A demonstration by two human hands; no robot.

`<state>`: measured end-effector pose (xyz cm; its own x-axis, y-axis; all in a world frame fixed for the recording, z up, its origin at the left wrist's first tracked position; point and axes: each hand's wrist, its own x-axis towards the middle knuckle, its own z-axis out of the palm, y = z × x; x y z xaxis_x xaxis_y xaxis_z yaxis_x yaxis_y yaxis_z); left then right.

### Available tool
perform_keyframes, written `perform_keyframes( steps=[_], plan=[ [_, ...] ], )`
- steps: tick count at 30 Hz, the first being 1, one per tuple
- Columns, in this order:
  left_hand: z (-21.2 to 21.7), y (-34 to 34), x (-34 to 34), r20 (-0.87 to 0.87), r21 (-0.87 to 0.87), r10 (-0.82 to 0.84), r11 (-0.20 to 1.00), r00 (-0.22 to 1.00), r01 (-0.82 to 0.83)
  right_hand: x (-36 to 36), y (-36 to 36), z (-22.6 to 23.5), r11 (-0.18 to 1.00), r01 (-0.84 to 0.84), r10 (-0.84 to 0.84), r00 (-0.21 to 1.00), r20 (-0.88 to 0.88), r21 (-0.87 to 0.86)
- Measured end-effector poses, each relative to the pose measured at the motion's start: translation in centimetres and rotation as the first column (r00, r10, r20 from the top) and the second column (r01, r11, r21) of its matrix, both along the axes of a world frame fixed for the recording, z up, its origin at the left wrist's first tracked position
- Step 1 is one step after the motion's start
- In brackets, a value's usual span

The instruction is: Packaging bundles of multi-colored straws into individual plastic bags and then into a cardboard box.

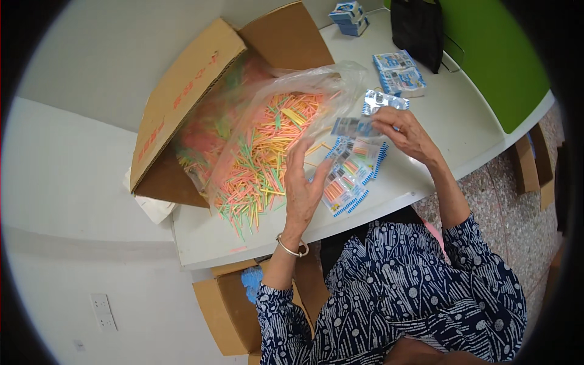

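Note:
My right hand (406, 135) pinches the end of a small clear packet (351, 127) with blue printing, held above a spread of similar packets. The packet is slightly blurred, and I cannot tell if anything is inside. My left hand (302, 185), with a bangle at the wrist, is open beside the heap, fingers extended and thumb apart. Short thin sticks (267, 146) in pink, orange, yellow and green spill from a clear plastic bag (347, 76). Between my hands lie several filled packets (344, 188) with blue striped ends, showing coloured sticks inside. A silvery blue-edged packet (386, 100) lies beyond my right fingers.
A cardboard box (182, 109) on its side holds the bag. Stacked blue-and-white packs (399, 72), small boxes (349, 17) and a black bag (417, 33) stand at the table's (468, 115) back. Below its front edge is an open carton (228, 310) with blue plastic.

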<state>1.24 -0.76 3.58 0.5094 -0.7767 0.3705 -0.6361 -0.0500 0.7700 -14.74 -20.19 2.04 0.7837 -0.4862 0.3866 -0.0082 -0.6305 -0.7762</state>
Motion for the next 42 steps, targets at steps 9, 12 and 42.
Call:
perform_keyframes(
  steps=[9, 12, 42],
  plan=[
    [0.2, 2.2, -0.5, 0.010, -0.025, -0.013, 1.000, 1.000, 0.013, 2.6, 6.0, 1.1, 0.958, -0.274, 0.269, 0.961, 0.070, 0.084],
    [-0.4, 3.5, -0.9, 0.046, -0.007, 0.005, 1.000, 0.999, -0.004, 3.0, 6.9, 0.8, 0.953, -0.303, 0.303, 0.951, 0.060, -0.005],
    [-6.3, 4.4, 7.7, 0.943, 0.192, 0.053, 0.723, 0.330, -0.664, 4.0, 7.3, -0.6, 0.967, -0.221, 0.222, 0.975, 0.006, 0.129]
  ],
)
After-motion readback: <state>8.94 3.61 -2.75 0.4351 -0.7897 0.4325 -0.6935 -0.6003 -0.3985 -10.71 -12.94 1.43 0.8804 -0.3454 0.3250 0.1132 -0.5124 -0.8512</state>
